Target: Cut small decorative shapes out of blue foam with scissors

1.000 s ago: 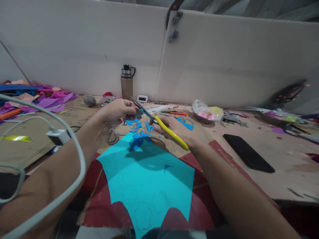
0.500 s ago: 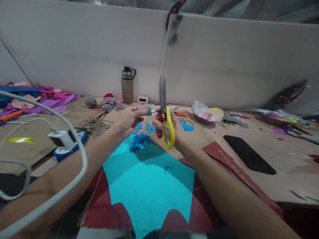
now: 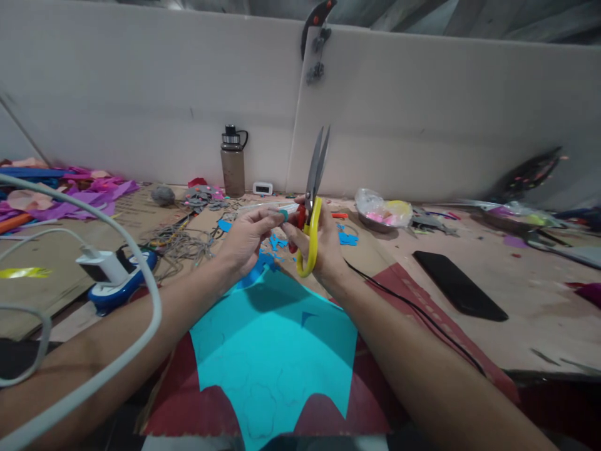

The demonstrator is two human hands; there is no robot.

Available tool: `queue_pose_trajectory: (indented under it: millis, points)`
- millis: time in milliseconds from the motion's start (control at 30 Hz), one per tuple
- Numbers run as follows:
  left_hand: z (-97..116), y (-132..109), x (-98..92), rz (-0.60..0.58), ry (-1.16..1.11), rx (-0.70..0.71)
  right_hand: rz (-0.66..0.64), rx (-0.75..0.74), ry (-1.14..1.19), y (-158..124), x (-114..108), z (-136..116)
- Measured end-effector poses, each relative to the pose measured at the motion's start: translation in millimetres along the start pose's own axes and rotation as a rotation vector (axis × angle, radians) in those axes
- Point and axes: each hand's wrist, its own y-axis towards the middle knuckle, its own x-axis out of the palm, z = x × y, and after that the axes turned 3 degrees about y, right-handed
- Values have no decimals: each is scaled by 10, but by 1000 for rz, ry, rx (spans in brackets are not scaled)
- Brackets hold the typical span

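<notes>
Pointing blades-up, scissors (image 3: 312, 200) near-vertical, right hand (image 3: 323, 247) gripping yellow handle

We see only our two forearms and hands. Both arms are bare from the lower frame edge to the wrist, with no sleeve, watch, band or bracelet showing. Our left hand (image 3: 246, 241) has no ring or glove that we can make out; its nails are short. Our right hand (image 3: 323, 247) is likewise ungloved, its fingers plain. Nothing else of our clothing comes into view, so what we wear above the forearms cannot be told.
</notes>
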Motion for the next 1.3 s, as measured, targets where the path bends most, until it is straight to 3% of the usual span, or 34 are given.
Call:
queue_pose_trajectory:
  millis: [167, 433, 600, 767, 1033, 1300]
  points:
    - [-1, -15, 11, -23, 9, -31, 5, -8, 49, 1, 3, 11]
    - [100, 80, -154, -163, 98, -257, -87, 87, 20, 55, -113, 69]
    - [249, 107, -190, -150, 483, -96, -159, 120, -68, 70, -134, 80]
    - [399, 86, -184, -244, 740, -24, -207, 102, -179, 78, -138, 49]
    - [400, 159, -305, -399, 894, -14, -268, 105, -393, 73, -177, 60]
    - [370, 105, -259, -407, 881, -78, -319, 119, -427, 54, -167, 39]
